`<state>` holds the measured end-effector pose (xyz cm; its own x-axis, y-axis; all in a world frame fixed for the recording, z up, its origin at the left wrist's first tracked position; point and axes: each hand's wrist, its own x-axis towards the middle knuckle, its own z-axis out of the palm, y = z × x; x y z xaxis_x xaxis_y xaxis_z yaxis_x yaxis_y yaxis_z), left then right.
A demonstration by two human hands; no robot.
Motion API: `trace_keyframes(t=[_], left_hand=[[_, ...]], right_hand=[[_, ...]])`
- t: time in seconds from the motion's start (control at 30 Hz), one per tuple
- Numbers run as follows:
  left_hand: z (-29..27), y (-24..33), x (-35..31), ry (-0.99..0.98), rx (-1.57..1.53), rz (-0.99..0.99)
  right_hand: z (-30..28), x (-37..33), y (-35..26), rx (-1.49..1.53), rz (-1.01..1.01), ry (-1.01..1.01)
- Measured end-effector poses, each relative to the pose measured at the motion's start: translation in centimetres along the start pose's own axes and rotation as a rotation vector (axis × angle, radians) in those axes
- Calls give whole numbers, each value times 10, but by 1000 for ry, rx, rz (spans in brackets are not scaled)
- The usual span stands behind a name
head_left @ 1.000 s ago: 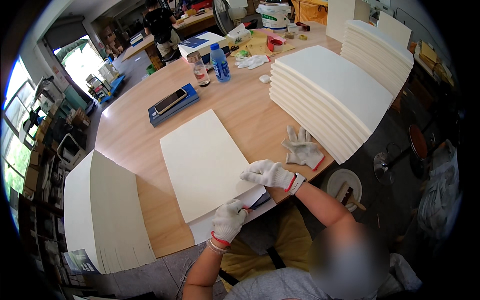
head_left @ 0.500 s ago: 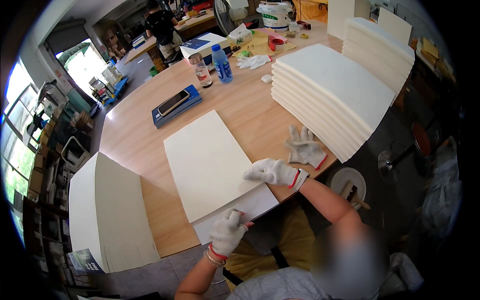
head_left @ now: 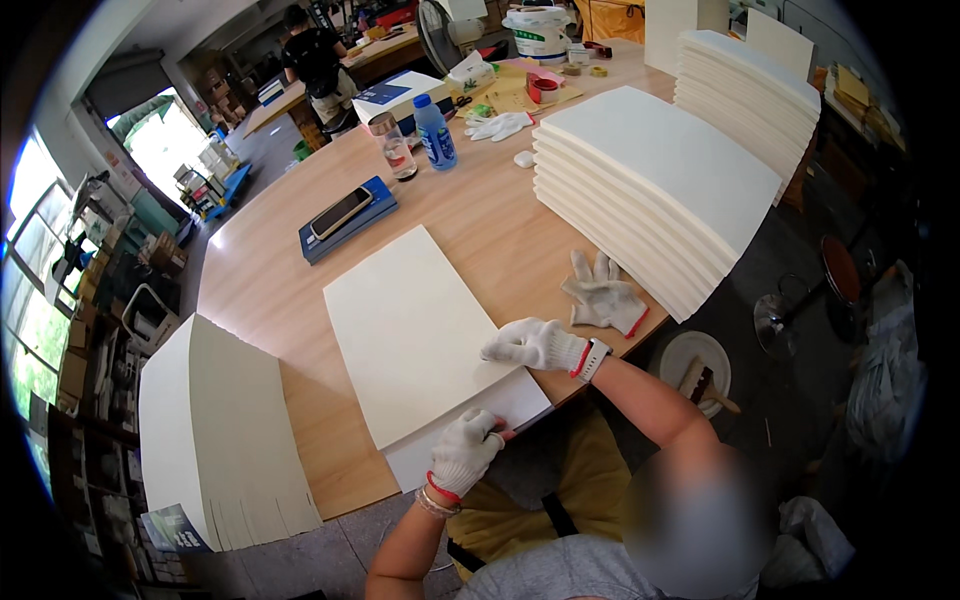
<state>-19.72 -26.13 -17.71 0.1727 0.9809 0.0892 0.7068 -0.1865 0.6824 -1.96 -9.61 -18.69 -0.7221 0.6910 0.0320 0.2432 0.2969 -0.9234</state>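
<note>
A cream rectangular board (head_left: 400,330) lies at the table's near edge, over a white sheet (head_left: 410,466) whose near strip sticks out toward me. My left hand (head_left: 467,447), in a white knitted glove with bare fingertips, curls its fingers round the near edge of the white sheet. At the board's near right corner rests my right hand (head_left: 535,345), gloved too, with its fingers bent and pressed together against the board; the thumb is hard to make out. Just beyond that hand lies a loose grey-white glove (head_left: 603,292).
A tall stack of folded white sheets (head_left: 650,170) stands at the right, another stack (head_left: 750,95) behind it. A standing paper block (head_left: 235,430) is at left. Farther back are a phone (head_left: 341,211) on a blue book, two bottles (head_left: 436,134) and a bucket (head_left: 538,35). A person (head_left: 315,60) works beyond.
My left hand has moved slightly right and up along the sheet's near edge, its fingers curling in more. My right hand stays on the board. The whole view has shifted a little.
</note>
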Motion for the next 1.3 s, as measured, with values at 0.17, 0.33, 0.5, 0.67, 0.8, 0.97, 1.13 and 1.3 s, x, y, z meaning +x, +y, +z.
trace_keyframes(t=[0.17, 0.33, 0.5, 0.67, 0.8, 0.97, 1.13, 1.3], left_hand=[[-2, 3, -1, 0, 13, -33], [8, 13, -7, 225, 351, 141], [-3, 9, -21, 256, 454, 177], [-55, 0, -53, 262, 712, 96], [-102, -70, -55, 333, 388, 36], [-120, -87, -26, 174, -45, -554], [-106, -94, -22, 230, 67, -633], [-103, -95, -17, 183, 235, -621]], right_hand=[[-1, 0, 1, -48, -2, -8], [-1, 1, 2, -58, -18, -18], [-2, 2, 1, -88, -30, -36], [-7, 3, 5, -118, -2, -92], [-13, 4, 3, 111, -68, -193], [8, 3, -1, -307, 40, 0], [32, 2, -5, -546, 23, 293], [35, 0, -14, -565, 66, 334]])
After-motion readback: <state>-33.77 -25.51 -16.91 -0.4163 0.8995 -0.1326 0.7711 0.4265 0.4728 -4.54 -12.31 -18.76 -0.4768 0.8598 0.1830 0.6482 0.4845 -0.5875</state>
